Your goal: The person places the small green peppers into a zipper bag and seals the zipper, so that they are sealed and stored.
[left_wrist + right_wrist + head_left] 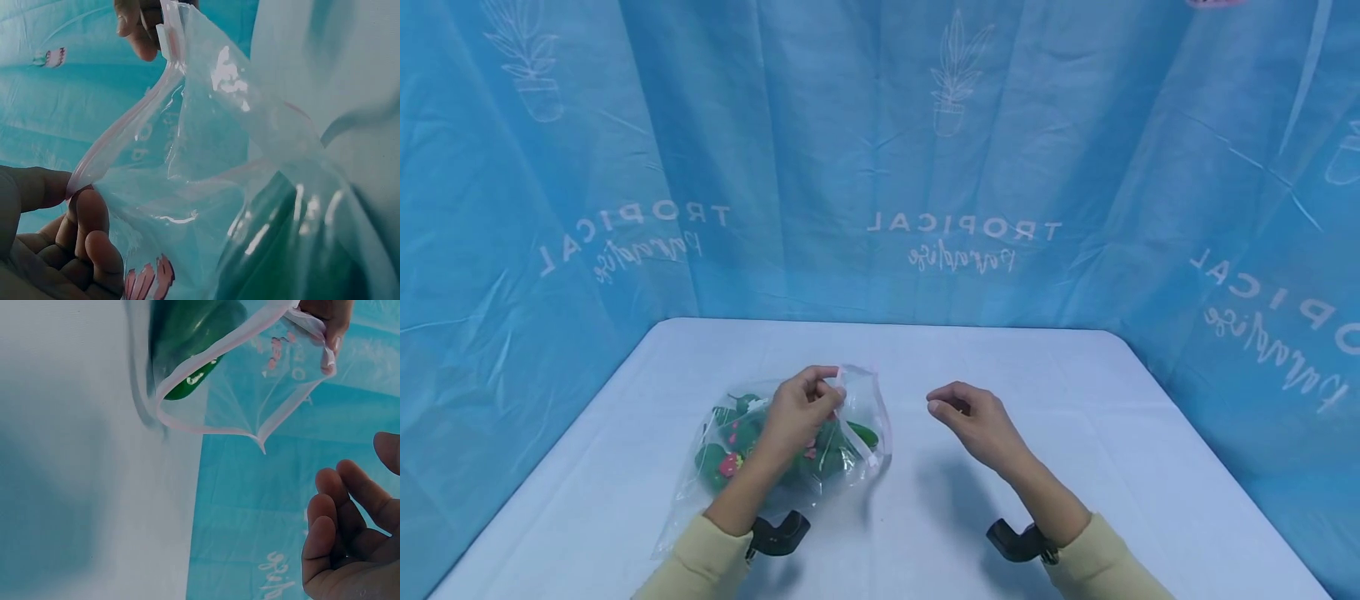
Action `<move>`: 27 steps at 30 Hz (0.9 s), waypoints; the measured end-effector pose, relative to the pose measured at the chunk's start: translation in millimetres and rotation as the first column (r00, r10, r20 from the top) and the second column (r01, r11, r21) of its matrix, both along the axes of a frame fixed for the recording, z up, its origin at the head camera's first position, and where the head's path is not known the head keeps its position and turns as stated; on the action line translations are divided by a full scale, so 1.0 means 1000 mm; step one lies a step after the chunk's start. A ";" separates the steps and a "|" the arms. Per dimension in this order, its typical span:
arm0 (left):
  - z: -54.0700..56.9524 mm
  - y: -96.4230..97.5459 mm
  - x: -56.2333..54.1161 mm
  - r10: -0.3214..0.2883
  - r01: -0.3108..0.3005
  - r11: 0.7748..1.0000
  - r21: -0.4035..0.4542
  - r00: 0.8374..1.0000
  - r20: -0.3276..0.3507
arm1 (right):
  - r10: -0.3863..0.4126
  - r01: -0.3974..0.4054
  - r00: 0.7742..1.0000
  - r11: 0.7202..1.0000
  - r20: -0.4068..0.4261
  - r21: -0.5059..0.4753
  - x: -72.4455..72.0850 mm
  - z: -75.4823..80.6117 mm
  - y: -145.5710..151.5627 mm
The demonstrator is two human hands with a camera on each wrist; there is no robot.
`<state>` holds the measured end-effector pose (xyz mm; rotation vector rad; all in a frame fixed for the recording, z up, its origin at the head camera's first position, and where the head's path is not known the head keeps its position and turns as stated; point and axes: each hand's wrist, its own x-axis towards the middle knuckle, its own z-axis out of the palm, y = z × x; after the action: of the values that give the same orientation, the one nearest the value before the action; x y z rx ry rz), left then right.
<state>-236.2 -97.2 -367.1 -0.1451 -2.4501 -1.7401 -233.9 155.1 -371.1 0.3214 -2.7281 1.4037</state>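
A clear zip bag with a pink-edged mouth lies on the left half of the table, holding several green things and small red pieces. My left hand pinches its upper rim between thumb and fingers and keeps the mouth raised. In the right wrist view the mouth gapes, with a glossy green item just inside. My right hand hovers right of the bag, fingers loosely bent, thumb apart from the fingertips in the right wrist view, holding nothing.
A white cloth-covered table spreads under both hands. Blue curtains with white plant prints and lettering hang behind it and along both sides. Each wrist carries a black camera mount.
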 end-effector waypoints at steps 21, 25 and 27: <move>-0.010 0.016 0.007 0.006 -0.004 0.991 -0.131 1.000 0.014 | 0.033 -0.033 0.999 0.999 0.011 -0.013 0.001 -0.013 0.006; -0.012 0.019 0.007 0.016 -0.009 0.987 -0.162 0.999 0.041 | 0.037 -0.037 0.999 0.999 0.036 -0.020 0.000 -0.018 0.004; -0.013 0.020 0.007 0.016 -0.008 0.985 -0.175 0.999 0.048 | 0.035 -0.034 0.998 0.999 0.056 -0.021 0.000 -0.021 0.003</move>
<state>-228.9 -76.8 -380.4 -0.1058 -2.6319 -1.5396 -234.3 158.0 -391.9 0.3346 -2.7642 1.4702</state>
